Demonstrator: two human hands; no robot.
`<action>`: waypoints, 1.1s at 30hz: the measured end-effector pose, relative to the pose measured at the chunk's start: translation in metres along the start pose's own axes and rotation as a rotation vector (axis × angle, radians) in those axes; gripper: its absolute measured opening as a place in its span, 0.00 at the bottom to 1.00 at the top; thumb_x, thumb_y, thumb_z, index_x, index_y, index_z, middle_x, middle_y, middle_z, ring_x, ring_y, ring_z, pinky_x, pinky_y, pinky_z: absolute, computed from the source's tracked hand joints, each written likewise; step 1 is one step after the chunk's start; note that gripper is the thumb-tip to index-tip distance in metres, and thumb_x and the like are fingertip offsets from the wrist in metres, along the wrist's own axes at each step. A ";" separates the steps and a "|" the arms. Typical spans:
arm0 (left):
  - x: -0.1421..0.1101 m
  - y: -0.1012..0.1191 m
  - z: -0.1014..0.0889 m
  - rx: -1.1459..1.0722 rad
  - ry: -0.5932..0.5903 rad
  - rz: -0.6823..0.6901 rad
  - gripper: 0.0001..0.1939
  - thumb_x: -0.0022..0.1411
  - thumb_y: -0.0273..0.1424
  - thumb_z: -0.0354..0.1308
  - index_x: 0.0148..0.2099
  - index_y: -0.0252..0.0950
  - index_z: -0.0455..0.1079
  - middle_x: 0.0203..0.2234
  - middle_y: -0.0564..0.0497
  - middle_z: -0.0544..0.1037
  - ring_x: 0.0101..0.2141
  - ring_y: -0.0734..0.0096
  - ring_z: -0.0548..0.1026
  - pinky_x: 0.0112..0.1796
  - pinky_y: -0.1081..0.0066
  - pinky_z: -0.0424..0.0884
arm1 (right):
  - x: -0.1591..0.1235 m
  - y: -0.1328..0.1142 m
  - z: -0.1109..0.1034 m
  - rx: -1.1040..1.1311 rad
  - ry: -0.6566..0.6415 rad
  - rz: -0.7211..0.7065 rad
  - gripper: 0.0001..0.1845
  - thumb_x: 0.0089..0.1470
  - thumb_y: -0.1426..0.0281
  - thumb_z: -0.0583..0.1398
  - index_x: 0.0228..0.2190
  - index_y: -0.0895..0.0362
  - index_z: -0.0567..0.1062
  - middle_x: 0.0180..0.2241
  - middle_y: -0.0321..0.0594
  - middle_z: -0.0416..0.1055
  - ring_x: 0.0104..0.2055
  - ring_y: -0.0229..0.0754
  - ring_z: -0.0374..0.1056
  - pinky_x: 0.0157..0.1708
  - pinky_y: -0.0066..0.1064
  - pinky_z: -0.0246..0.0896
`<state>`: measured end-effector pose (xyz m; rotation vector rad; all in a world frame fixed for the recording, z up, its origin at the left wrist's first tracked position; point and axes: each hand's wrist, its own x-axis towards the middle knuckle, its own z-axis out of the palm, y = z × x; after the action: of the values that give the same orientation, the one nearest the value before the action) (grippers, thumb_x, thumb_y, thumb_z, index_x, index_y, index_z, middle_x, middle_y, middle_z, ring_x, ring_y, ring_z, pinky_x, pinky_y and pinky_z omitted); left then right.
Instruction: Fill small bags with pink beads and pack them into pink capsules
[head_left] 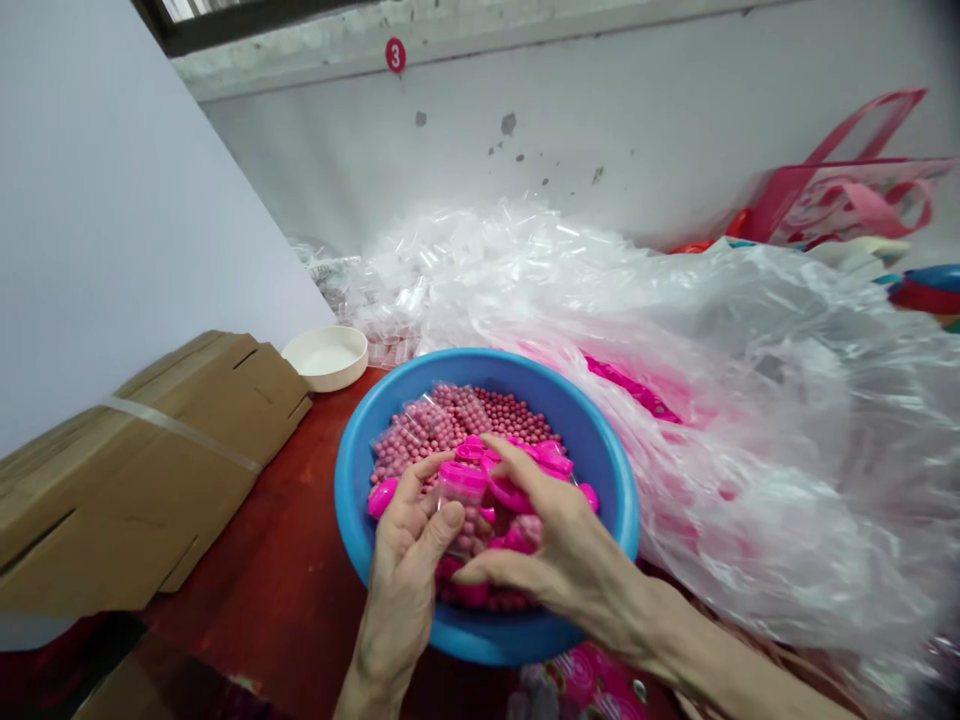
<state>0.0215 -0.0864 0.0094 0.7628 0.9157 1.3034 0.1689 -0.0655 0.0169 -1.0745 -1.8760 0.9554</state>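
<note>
Over a blue basin (347, 470), my left hand (409, 545) grips a small clear container (466, 515) between thumb and fingers. Pink beads show inside it, and a bright pink cap sits on its top. My right hand (566, 535) is just to its right, thumb and fingers spread apart, with nothing visibly held. Beneath both hands lie several bright pink plastic pieces (553, 458) on a bed of dusky pink beads (506, 415). Clear containers with beads (424, 420) rest at the basin's back left. My hands hide part of the basin's contents.
Flattened cardboard (150, 470) and a round white dish (327, 358) are left of the basin on a reddish table (277, 570). Clear plastic bags (780, 420) spread along the right; clear plastic pieces (480, 260) pile behind. A pink bag (825, 200) leans by the wall.
</note>
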 end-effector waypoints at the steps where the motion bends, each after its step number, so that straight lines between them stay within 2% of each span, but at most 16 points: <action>1: 0.000 0.000 0.000 -0.003 0.000 0.003 0.19 0.61 0.28 0.58 0.53 0.39 0.60 0.27 0.56 0.75 0.24 0.78 0.73 0.27 0.79 0.69 | 0.001 -0.003 -0.007 0.176 0.029 0.115 0.32 0.46 0.63 0.66 0.51 0.58 0.63 0.34 0.40 0.73 0.34 0.44 0.72 0.33 0.35 0.70; 3: 0.000 -0.002 -0.001 0.009 -0.042 0.005 0.18 0.61 0.28 0.58 0.53 0.37 0.61 0.27 0.54 0.76 0.22 0.77 0.74 0.26 0.78 0.70 | 0.003 -0.008 -0.017 0.455 0.126 0.273 0.23 0.47 0.61 0.65 0.42 0.58 0.67 0.23 0.32 0.70 0.23 0.38 0.69 0.24 0.29 0.67; 5: -0.001 -0.005 -0.002 0.048 -0.097 -0.006 0.18 0.61 0.28 0.58 0.53 0.37 0.62 0.28 0.54 0.76 0.21 0.78 0.73 0.24 0.78 0.69 | 0.006 -0.009 -0.020 0.555 0.207 0.292 0.17 0.47 0.60 0.64 0.34 0.57 0.68 0.19 0.30 0.67 0.18 0.35 0.66 0.19 0.26 0.64; 7: -0.001 -0.006 -0.003 0.075 -0.120 -0.007 0.19 0.61 0.29 0.58 0.54 0.38 0.63 0.29 0.54 0.76 0.22 0.78 0.73 0.25 0.79 0.69 | 0.007 -0.009 -0.018 0.406 0.218 0.162 0.12 0.52 0.61 0.61 0.31 0.57 0.70 0.23 0.34 0.70 0.22 0.36 0.68 0.22 0.28 0.66; 9: -0.002 -0.007 -0.003 0.076 -0.110 0.005 0.21 0.62 0.29 0.58 0.57 0.41 0.62 0.31 0.55 0.76 0.25 0.79 0.72 0.28 0.81 0.69 | 0.005 -0.005 -0.011 0.084 0.152 -0.044 0.08 0.56 0.65 0.58 0.34 0.57 0.72 0.31 0.40 0.72 0.32 0.41 0.71 0.31 0.33 0.70; 10: -0.002 -0.007 -0.003 0.072 -0.099 0.014 0.22 0.62 0.29 0.58 0.58 0.43 0.62 0.31 0.56 0.76 0.26 0.80 0.72 0.29 0.82 0.69 | 0.003 -0.003 -0.007 -0.097 0.109 -0.141 0.10 0.56 0.65 0.58 0.39 0.57 0.71 0.37 0.44 0.72 0.38 0.45 0.71 0.36 0.37 0.70; 12: -0.003 -0.006 -0.003 0.063 -0.078 0.036 0.24 0.62 0.29 0.58 0.59 0.46 0.61 0.32 0.57 0.77 0.27 0.83 0.71 0.30 0.85 0.68 | -0.001 0.000 -0.001 -0.392 0.045 -0.281 0.25 0.51 0.61 0.62 0.48 0.58 0.65 0.45 0.51 0.69 0.47 0.52 0.68 0.42 0.44 0.69; 14: -0.005 -0.005 -0.003 0.067 -0.078 0.044 0.25 0.61 0.29 0.59 0.59 0.48 0.61 0.34 0.57 0.78 0.28 0.83 0.71 0.32 0.86 0.68 | -0.002 0.001 0.003 -0.552 0.023 -0.339 0.37 0.45 0.56 0.66 0.51 0.60 0.60 0.45 0.54 0.68 0.47 0.55 0.67 0.40 0.46 0.69; 15: -0.006 -0.004 -0.003 0.065 -0.084 0.049 0.25 0.61 0.29 0.59 0.59 0.48 0.62 0.37 0.57 0.79 0.30 0.82 0.73 0.34 0.85 0.69 | -0.002 -0.001 0.004 -0.594 0.024 -0.351 0.37 0.43 0.55 0.66 0.50 0.60 0.60 0.43 0.53 0.69 0.45 0.55 0.68 0.38 0.45 0.70; 17: -0.007 -0.004 -0.003 0.074 -0.090 0.064 0.24 0.60 0.30 0.60 0.58 0.47 0.64 0.45 0.54 0.77 0.38 0.76 0.74 0.42 0.80 0.69 | 0.000 -0.007 0.005 -0.638 0.042 -0.357 0.30 0.44 0.59 0.65 0.45 0.60 0.62 0.38 0.49 0.70 0.38 0.52 0.70 0.33 0.41 0.71; 19: -0.009 -0.005 -0.005 0.103 -0.085 0.076 0.23 0.61 0.31 0.59 0.58 0.47 0.65 0.50 0.54 0.75 0.47 0.70 0.72 0.49 0.76 0.66 | 0.003 -0.013 0.006 -0.677 0.067 -0.381 0.25 0.44 0.66 0.61 0.43 0.61 0.62 0.35 0.49 0.71 0.35 0.51 0.70 0.31 0.40 0.70; 21: -0.010 -0.007 -0.007 0.144 -0.076 0.077 0.23 0.62 0.32 0.58 0.59 0.49 0.63 0.53 0.54 0.73 0.53 0.66 0.69 0.53 0.73 0.64 | 0.004 -0.017 0.008 -0.721 0.090 -0.417 0.24 0.43 0.70 0.57 0.44 0.62 0.61 0.35 0.51 0.71 0.35 0.51 0.70 0.30 0.40 0.70; 25: -0.011 -0.010 -0.010 0.231 -0.034 0.073 0.24 0.62 0.33 0.57 0.61 0.47 0.61 0.54 0.52 0.72 0.55 0.61 0.67 0.54 0.70 0.63 | 0.005 -0.016 0.011 -0.741 0.117 -0.447 0.21 0.44 0.69 0.54 0.43 0.61 0.62 0.31 0.47 0.71 0.30 0.49 0.69 0.26 0.38 0.69; 29: -0.011 -0.009 -0.009 0.285 -0.023 0.074 0.23 0.62 0.34 0.57 0.59 0.48 0.63 0.55 0.54 0.72 0.55 0.63 0.68 0.52 0.74 0.65 | 0.004 -0.011 0.010 -0.674 0.096 -0.365 0.19 0.44 0.67 0.55 0.40 0.59 0.63 0.30 0.46 0.72 0.29 0.49 0.70 0.23 0.38 0.67; 33: -0.010 -0.005 -0.005 0.239 -0.077 0.093 0.21 0.61 0.34 0.58 0.57 0.49 0.66 0.53 0.55 0.74 0.55 0.65 0.68 0.52 0.75 0.63 | 0.000 -0.008 0.009 -0.583 0.126 -0.363 0.28 0.48 0.65 0.56 0.50 0.62 0.60 0.39 0.53 0.73 0.38 0.52 0.72 0.31 0.40 0.71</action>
<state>0.0190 -0.0969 0.0041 1.0454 0.9943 1.2486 0.1584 -0.0706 0.0200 -1.0262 -2.1992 0.1253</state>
